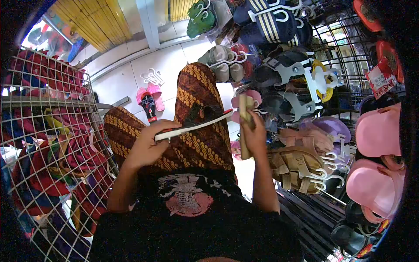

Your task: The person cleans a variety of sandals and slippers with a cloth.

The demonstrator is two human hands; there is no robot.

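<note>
My left hand [148, 146] is closed around one end of a sandal [196, 128], seen edge-on with a white sole and dark, red-edged top. The sandal lies across in front of my lap, its far end pointing right. In my right hand [255, 133] is a long, narrow yellowish-tan object [245, 105], held upright beside my knee; I cannot tell its kind. A small gap separates it from the sandal's tip. Beneath both hands are my brown patterned trousers [196, 89].
Pink and black slippers [150, 102] and white plastic hangers [152, 77] lie on the tiled floor [120, 81]. A wire-mesh basket [52, 144] of colourful items stands at left. Hung footwear crowds the right, including brown sandals [294, 168], pink sandals [379, 133] and striped slides [268, 26].
</note>
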